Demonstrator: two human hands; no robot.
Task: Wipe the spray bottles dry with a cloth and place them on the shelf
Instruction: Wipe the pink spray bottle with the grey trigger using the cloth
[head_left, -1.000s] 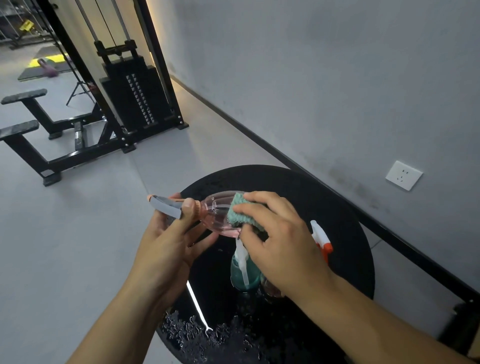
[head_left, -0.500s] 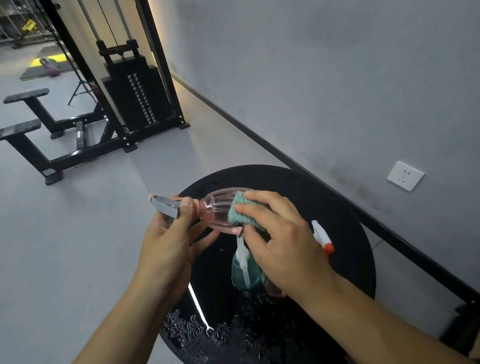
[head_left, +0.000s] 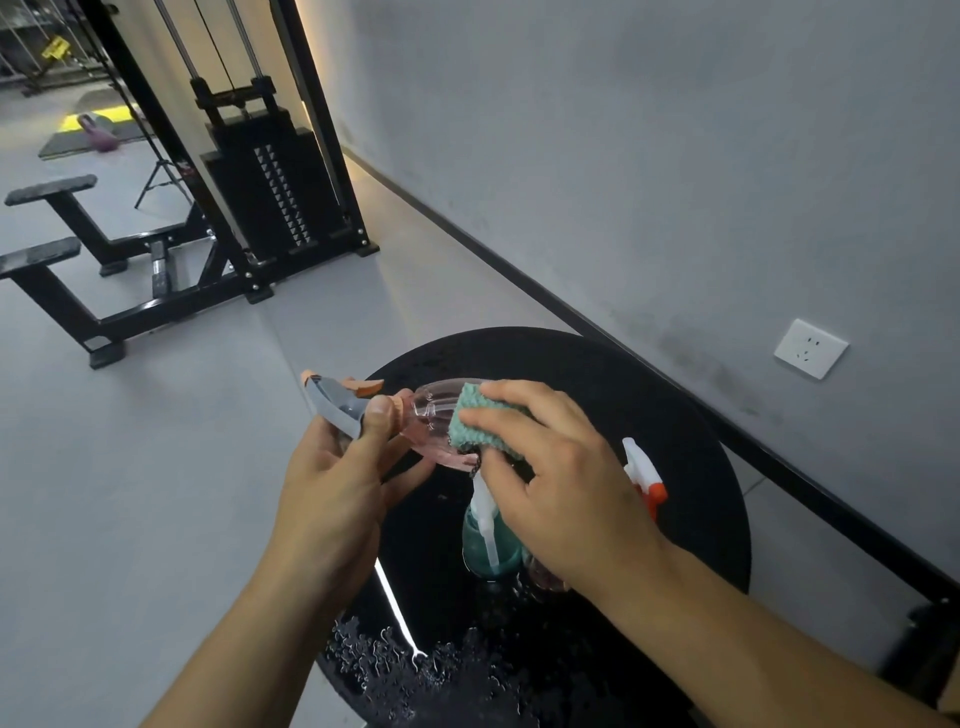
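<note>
I note the pink bottle (head_left: 434, 428) held on its side above the round table's (head_left: 691, 415) far-left edge, long axis running left to right; left hand (head_left: 332, 467) grips its neck below the grey trigger; right hand (head_left: 561, 483) presses the green cloth (head_left: 475, 423) round its body; teal bottle (head_left: 488, 540) stands just below; open floor lies left; no shelf visible.

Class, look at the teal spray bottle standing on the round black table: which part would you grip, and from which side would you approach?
Probably grip the teal spray bottle by the narrow neck under its white trigger head, coming from above. It stands upright, so the head is uppermost, and the right hand working over it hides part of the body.
</note>
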